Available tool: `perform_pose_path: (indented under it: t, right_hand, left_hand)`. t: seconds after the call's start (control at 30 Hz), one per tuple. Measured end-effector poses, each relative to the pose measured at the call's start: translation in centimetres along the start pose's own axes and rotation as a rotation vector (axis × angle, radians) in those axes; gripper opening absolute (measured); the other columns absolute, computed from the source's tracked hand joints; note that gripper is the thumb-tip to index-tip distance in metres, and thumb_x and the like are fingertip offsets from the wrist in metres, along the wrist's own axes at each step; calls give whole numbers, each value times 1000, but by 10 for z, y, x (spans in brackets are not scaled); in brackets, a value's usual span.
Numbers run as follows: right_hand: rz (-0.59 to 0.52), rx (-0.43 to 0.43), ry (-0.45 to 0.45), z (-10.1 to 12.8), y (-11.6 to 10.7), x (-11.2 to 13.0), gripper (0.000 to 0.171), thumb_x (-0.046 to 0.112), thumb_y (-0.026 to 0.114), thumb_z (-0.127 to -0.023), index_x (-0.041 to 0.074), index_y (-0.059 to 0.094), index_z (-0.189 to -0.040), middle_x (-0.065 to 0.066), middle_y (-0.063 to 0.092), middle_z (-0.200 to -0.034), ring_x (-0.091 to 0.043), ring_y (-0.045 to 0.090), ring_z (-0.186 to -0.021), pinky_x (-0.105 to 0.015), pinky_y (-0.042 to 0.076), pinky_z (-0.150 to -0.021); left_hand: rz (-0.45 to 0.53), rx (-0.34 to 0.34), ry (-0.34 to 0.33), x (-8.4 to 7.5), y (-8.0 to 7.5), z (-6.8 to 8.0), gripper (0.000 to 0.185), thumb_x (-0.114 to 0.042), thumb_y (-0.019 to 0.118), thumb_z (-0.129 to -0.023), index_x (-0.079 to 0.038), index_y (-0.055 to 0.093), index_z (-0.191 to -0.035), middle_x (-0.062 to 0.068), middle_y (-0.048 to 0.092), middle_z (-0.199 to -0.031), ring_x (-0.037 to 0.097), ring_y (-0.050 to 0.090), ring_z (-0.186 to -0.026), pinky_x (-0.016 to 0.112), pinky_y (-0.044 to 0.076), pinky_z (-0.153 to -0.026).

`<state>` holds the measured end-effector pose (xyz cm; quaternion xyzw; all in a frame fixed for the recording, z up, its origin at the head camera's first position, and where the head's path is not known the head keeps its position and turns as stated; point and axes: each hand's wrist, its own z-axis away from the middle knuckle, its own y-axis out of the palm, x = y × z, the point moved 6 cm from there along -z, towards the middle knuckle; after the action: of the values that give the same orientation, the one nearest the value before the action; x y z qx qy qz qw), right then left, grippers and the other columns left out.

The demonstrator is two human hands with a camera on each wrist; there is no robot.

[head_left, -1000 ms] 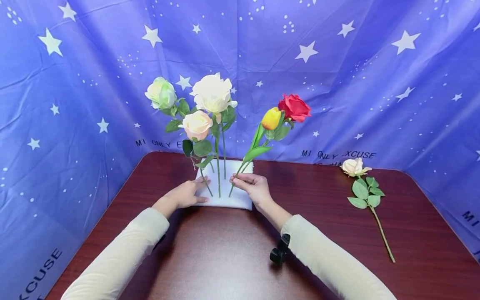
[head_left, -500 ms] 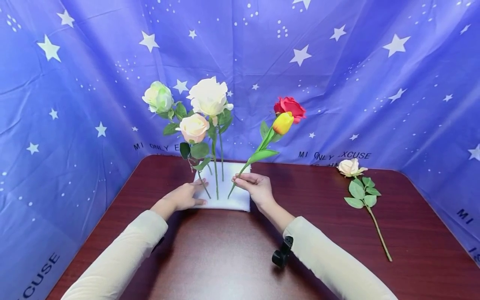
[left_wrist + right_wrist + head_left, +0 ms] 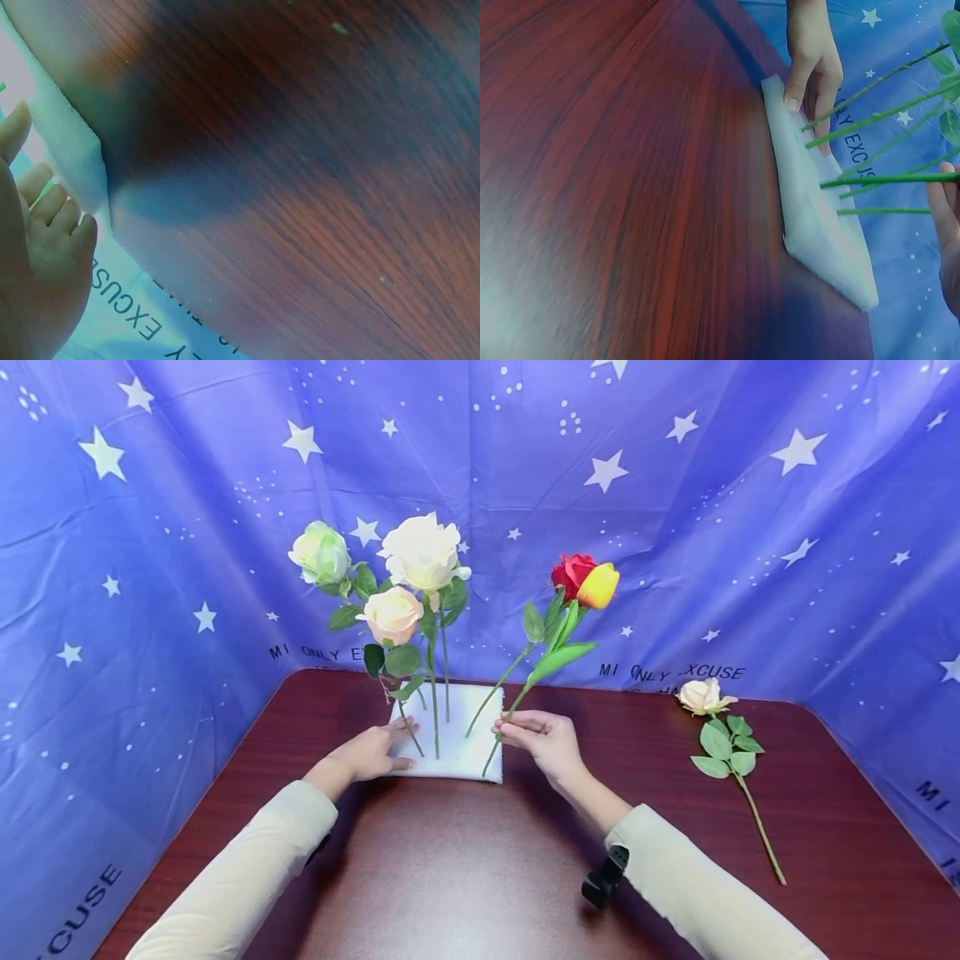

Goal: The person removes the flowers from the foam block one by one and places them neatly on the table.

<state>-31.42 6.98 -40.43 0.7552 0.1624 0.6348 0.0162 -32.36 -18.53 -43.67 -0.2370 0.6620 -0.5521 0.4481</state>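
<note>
A white foam block [image 3: 465,758] lies on the dark wood table [image 3: 465,877]. Three pale roses [image 3: 422,553] and a red rose [image 3: 570,573] stand with their stems stuck in it. My left hand [image 3: 372,752] rests with straight fingers on the block's left edge; the right wrist view shows the left hand [image 3: 811,64] on the block [image 3: 817,217]. My right hand [image 3: 542,735] pinches the stem of a yellow tulip [image 3: 601,585], which leans right. The stem's lower end sits by the block's front right corner; whether it is in the foam I cannot tell.
A loose cream rose [image 3: 705,695] lies flat on the table at the right, stem pointing toward me. A blue star-printed cloth [image 3: 750,527] walls the table on three sides. A black camera mount [image 3: 603,881] hangs under my right sleeve.
My right hand has moved to the right with the tulip. Its bloom crossed from left of the red rose to its right. The left hand has stayed on the block.
</note>
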Motion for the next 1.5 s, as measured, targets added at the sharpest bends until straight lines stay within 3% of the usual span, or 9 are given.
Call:
perform_pose_path:
  t: [0.33, 0.53, 0.73, 0.83, 0.9, 1.07, 1.13, 1.33, 1.5]
  right_hand:
    - [57, 39, 2, 24, -38, 15, 38, -7, 66, -83, -29, 53, -111, 0, 77, -87, -15, 75, -81, -34, 59, -78]
    - [61, 69, -37, 32, -69, 13, 25, -3, 68, -84, -15, 65, -106, -4, 77, -90, -15, 75, -83, -31, 60, -77]
    - [111, 22, -4, 47, -87, 29, 17, -5, 67, -84, 3, 72, -98, -1, 77, -89, -13, 75, -81, -31, 60, -74]
    - [139, 20, -9, 49, -103, 26, 23, -7, 65, -85, -7, 68, -108, -7, 77, -93, -16, 75, -84, -34, 60, -76]
    - [151, 22, -17, 47, -127, 9, 28, -3, 67, -85, -12, 65, -112, -10, 76, -97, -20, 75, -86, -36, 59, -77]
    - [169, 27, 25, 62, -143, 21, 22, -1, 67, -85, -2, 71, -107, -3, 77, -96, -16, 75, -86, -33, 59, -76]
    - [194, 36, 36, 72, -138, 38, 20, -3, 65, -86, -1, 71, -105, 1, 77, -96, -13, 75, -85, -31, 59, -76]
    - [179, 63, -23, 79, -171, 32, 31, -4, 65, -86, -18, 61, -113, -7, 76, -100, -19, 75, -86, -32, 60, -74]
    - [230, 33, 27, 83, -199, 23, 38, 3, 69, -85, -18, 59, -116, -9, 76, -104, -19, 74, -89, -34, 59, -77]
  left_hand:
    - [-28, -1, 10, 2, 3, -2, 67, -32, 67, -87, 0, 45, -142, 25, 41, -148, 38, 43, -137, 48, 38, -112]
    - [-29, -3, 10, 1, 2, -2, 67, -33, 67, -87, 1, 46, -141, 25, 42, -148, 38, 43, -136, 48, 38, -112]
    - [-23, -7, 14, 0, 1, -1, 66, -32, 67, -88, 2, 46, -141, 26, 41, -148, 39, 45, -135, 48, 39, -111]
    - [-23, -12, 17, 0, 1, -1, 66, -32, 67, -88, 2, 46, -141, 26, 42, -147, 39, 46, -134, 48, 39, -111]
    - [-24, -15, 20, 0, 2, -2, 67, -32, 67, -87, 2, 46, -140, 27, 42, -147, 39, 47, -133, 48, 40, -110]
    - [-25, -16, 23, 0, 1, -1, 67, -32, 67, -87, 2, 46, -140, 26, 43, -146, 38, 47, -134, 47, 40, -110]
    - [-25, -12, 23, -1, 1, -1, 66, -32, 67, -87, 2, 46, -140, 26, 43, -147, 38, 45, -135, 47, 39, -111]
    - [-27, 0, 17, -1, 0, -1, 66, -31, 66, -88, 2, 45, -141, 26, 42, -147, 38, 42, -138, 48, 38, -112]
    - [-17, 6, 9, -1, 0, -1, 67, -31, 67, -88, 2, 44, -141, 26, 40, -148, 39, 43, -136, 48, 38, -112]
